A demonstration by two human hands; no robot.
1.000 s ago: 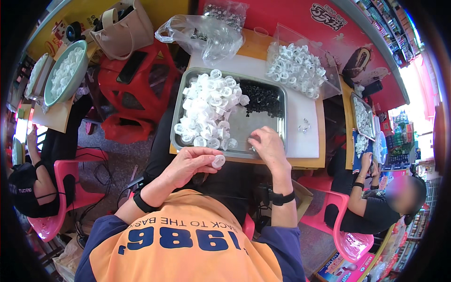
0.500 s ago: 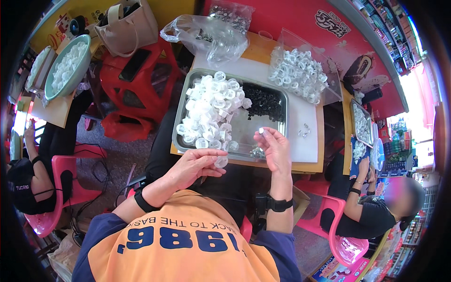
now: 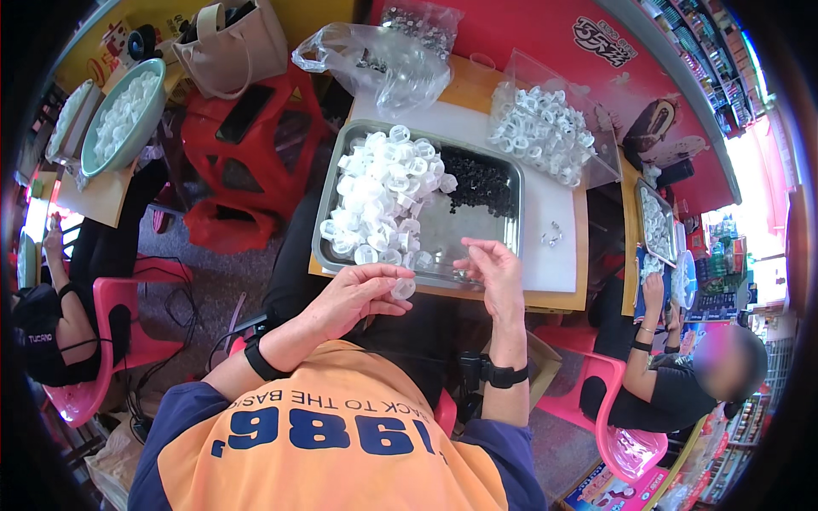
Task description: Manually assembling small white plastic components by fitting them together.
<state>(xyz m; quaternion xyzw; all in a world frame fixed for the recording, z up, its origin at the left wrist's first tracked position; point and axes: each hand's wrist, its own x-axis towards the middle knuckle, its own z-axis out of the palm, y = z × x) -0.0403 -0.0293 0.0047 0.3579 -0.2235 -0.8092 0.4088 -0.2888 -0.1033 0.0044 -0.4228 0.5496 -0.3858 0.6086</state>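
Observation:
My left hand (image 3: 354, 298) pinches a clear round plastic piece (image 3: 403, 288) between thumb and fingers, just off the near edge of a metal tray (image 3: 324, 247). Over the tray's near right part is my right hand (image 3: 496, 277), its thumb and forefinger pressed together; whatever may be between them is too small to make out. A large heap of similar translucent white plastic pieces (image 3: 388, 187) fills the tray's left side. Small black parts (image 3: 481, 183) lie spread in its far right corner.
Right of the tray, a clear box (image 3: 545, 132) holds more plastic pieces, and a few tiny clear bits (image 3: 552, 234) lie on the white board (image 3: 550, 272). Behind are plastic bags (image 3: 383, 72). A red stool (image 3: 204, 145) stands left. Another person (image 3: 673, 375) works at right.
My right hand has turned, its fingers curling in more; the small white bit at its fingertips no longer shows. My left hand has barely shifted and still holds the clear piece.

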